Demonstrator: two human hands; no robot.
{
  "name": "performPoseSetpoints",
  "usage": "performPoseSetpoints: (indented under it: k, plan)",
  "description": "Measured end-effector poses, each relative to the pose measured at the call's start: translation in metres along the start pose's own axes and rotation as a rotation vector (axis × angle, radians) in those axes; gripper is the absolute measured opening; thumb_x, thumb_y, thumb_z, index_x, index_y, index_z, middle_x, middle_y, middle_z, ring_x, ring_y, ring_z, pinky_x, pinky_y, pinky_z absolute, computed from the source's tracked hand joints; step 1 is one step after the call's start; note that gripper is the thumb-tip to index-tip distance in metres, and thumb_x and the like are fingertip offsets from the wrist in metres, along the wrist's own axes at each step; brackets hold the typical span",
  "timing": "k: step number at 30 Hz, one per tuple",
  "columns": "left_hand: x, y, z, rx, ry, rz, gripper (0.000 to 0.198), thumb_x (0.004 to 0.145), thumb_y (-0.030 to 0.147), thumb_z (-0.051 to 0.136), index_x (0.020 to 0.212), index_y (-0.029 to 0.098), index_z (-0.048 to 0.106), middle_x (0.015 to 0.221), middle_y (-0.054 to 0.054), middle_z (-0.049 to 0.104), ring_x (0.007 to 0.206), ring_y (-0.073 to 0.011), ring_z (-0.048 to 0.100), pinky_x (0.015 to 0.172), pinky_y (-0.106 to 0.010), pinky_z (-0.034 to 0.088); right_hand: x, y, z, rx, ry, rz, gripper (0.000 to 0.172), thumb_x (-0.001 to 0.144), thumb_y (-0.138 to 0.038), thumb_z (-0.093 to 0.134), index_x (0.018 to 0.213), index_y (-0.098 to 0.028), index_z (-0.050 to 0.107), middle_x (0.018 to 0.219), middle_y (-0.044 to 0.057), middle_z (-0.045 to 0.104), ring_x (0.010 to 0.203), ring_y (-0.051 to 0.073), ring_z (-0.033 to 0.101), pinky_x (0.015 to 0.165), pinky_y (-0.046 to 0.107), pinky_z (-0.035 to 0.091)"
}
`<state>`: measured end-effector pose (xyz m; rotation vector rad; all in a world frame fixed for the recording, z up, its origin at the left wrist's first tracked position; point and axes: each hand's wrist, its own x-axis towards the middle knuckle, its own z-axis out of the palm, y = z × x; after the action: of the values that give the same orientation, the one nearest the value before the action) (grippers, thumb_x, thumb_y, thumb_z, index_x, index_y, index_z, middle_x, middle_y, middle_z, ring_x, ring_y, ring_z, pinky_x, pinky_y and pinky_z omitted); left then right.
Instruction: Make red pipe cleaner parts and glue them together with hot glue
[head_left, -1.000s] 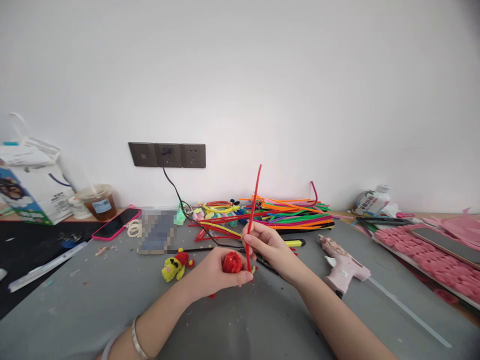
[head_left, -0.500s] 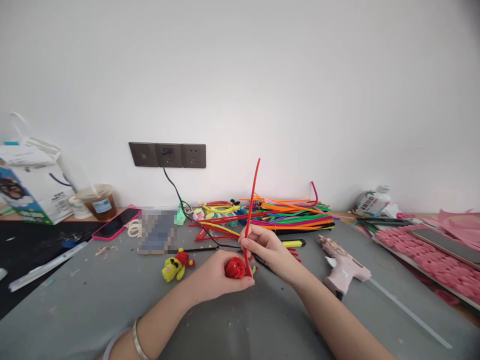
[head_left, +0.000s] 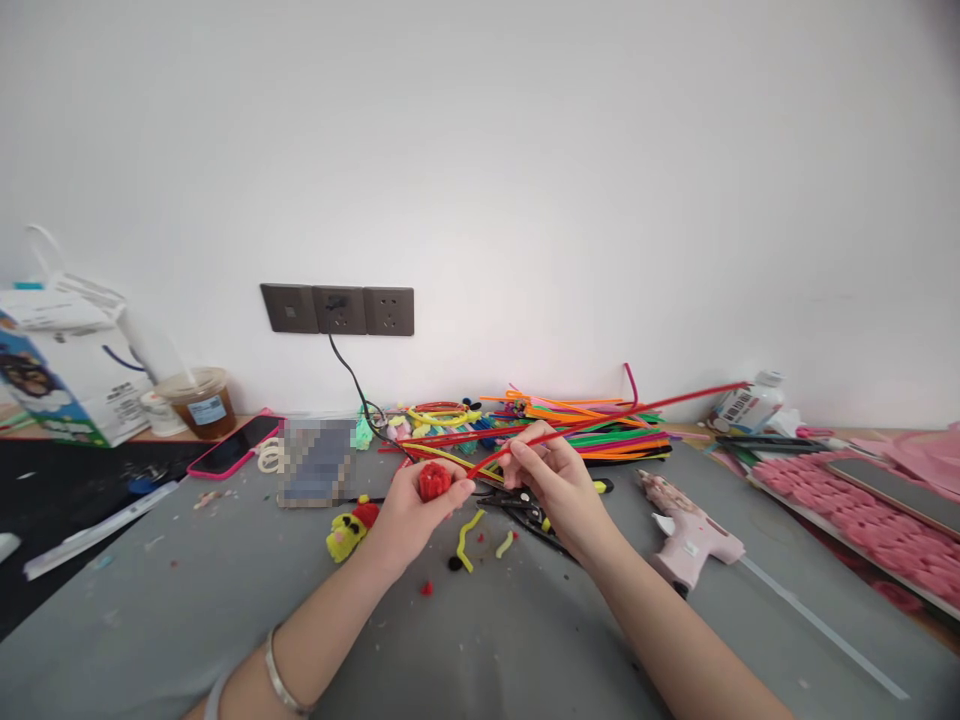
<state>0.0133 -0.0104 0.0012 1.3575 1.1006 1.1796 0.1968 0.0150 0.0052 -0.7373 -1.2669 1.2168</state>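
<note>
Your left hand (head_left: 409, 520) clasps a red chenille ball (head_left: 435, 482), seemingly already wound, while right of it your right hand (head_left: 555, 490) pinches a red pipe cleaner (head_left: 694, 397) not yet coiled.

No wording or number legible. Clear plastic cup of brown drink (head_left: 187, 405), pale-blue rectangular label (head_left: 206, 410): print too small to read. White box with blue-and-green printed side (head_left: 96, 365) and white plastic bottle (head_left: 754, 405): dark characters, unreadable.
</note>
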Motion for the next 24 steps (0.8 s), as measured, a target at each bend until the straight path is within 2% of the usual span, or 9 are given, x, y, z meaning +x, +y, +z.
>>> performPoseSetpoints:
  k: [3, 6, 13, 16, 18, 21, 24]
  plan:
    - [0.003, -0.003, -0.001, -0.121, 0.153, 0.025, 0.032, 0.071, 0.045, 0.077, 0.074, 0.016, 0.065, 0.061, 0.002, 0.055, 0.057, -0.0103, 0.046, 0.056, -0.023, 0.037, -0.001, 0.000, 0.002, -0.017, -0.012, -0.010, 0.030, 0.085, -0.044, 0.072, 0.078, -0.021, 0.054, 0.074, 0.000, 0.069, 0.058, 0.011, 0.059, 0.059, 0.025, 0.044]
    - [0.007, -0.005, -0.003, -0.300, 0.292, 0.015, 0.035, 0.066, 0.046, 0.082, 0.074, 0.015, 0.066, 0.063, 0.002, 0.056, 0.060, -0.0100, 0.048, 0.057, -0.022, 0.039, -0.002, 0.000, 0.003, -0.028, -0.097, -0.011, 0.030, 0.087, -0.044, 0.069, 0.078, -0.022, 0.052, 0.077, 0.000, 0.069, 0.061, 0.011, 0.059, 0.062, 0.026, 0.046]
    - [0.012, -0.002, -0.007, -0.637, 0.403, -0.062, 0.042, 0.052, 0.040, 0.092, 0.076, 0.016, 0.067, 0.066, 0.003, 0.057, 0.063, -0.0092, 0.051, 0.054, -0.019, 0.041, -0.010, 0.001, 0.009, -0.054, -0.398, -0.009, 0.019, 0.093, -0.036, 0.064, 0.084, -0.021, 0.057, 0.086, 0.002, 0.068, 0.070, 0.013, 0.063, 0.069, 0.029, 0.051]
    - [0.013, 0.000, -0.009, -0.688, 0.355, -0.142, 0.043, 0.052, 0.038, 0.092, 0.080, 0.017, 0.067, 0.065, 0.004, 0.057, 0.063, -0.0093, 0.052, 0.054, -0.019, 0.041, -0.009, 0.001, 0.007, -0.080, -0.475, 0.018, 0.014, 0.090, -0.034, 0.067, 0.093, -0.021, 0.064, 0.099, 0.005, 0.068, 0.086, 0.016, 0.065, 0.077, 0.030, 0.051]
    - [0.012, 0.000, -0.009, -0.644, 0.296, -0.157, 0.041, 0.054, 0.039, 0.091, 0.078, 0.017, 0.066, 0.065, 0.004, 0.057, 0.063, -0.0096, 0.052, 0.055, -0.020, 0.041, -0.006, 0.000, 0.003, -0.121, -0.460, 0.030, 0.017, 0.091, -0.037, 0.066, 0.097, -0.021, 0.067, 0.100, 0.005, 0.068, 0.088, 0.016, 0.064, 0.077, 0.028, 0.050]
    - [0.007, 0.002, -0.006, -0.459, 0.161, -0.159, 0.037, 0.060, 0.043, 0.086, 0.070, 0.016, 0.063, 0.062, 0.003, 0.056, 0.060, -0.0093, 0.049, 0.054, -0.021, 0.039, -0.003, -0.002, -0.002, -0.113, -0.367, 0.098, 0.027, 0.093, -0.046, 0.060, 0.095, -0.020, 0.066, 0.082, 0.002, 0.065, 0.068, 0.012, 0.059, 0.061, 0.024, 0.044]
    - [0.001, 0.005, -0.001, -0.258, 0.033, -0.181, 0.037, 0.067, 0.047, 0.081, 0.069, 0.016, 0.062, 0.060, 0.002, 0.056, 0.056, -0.0088, 0.046, 0.052, -0.021, 0.033, -0.003, -0.004, -0.004, -0.133, -0.381, 0.235, 0.035, 0.092, -0.054, 0.058, 0.089, -0.019, 0.062, 0.061, -0.004, 0.053, 0.049, 0.008, 0.041, 0.047, 0.022, 0.030]
